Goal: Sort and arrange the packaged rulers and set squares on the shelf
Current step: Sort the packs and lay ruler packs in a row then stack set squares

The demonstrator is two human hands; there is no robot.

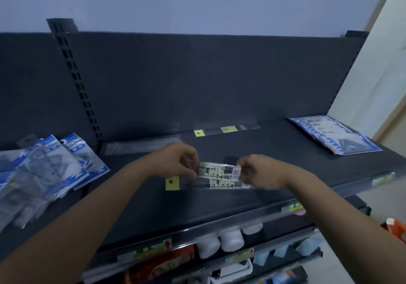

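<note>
At the far left, a loose heap of blue-and-white set-square packs (50, 173) is fanned across the shelf (219, 206), close to the left forearm. If the heap is brushed by that forearm, the glossy sleeves are likely to slide over one another and toward the front lip.

Against the back panel, a clear ruler sleeve (140, 146) and a yellow-tabbed ruler sleeve (228, 128) are laid roughly end to end, well apart from the work in hand. Both are faint against the dark panel and could be overlooked when the row is counted or aligned.

At centre, a packaged ruler (219, 171) is held just above the shelf. Its left end is pinched by the left grip (175, 161) and its barcode end by the right grip (259, 173); both grips are clenched on it. A second packaged ruler (222, 183), with a yellow hang tab at its left end, lies directly beneath and is partly overlapped. Whether it is also caught by the right grip or rests on the shelf cannot be told.

The main hazard is judged to lie here. If the lower sleeve is caught at one end only, it may swing or drop when the upper one is moved. Two slick sleeves may also be set down skewed.

At the right end, a flat stack of set-square packs (336, 136) lies near the shelf edge. It could be pushed off if rulers are slid against it.
</note>
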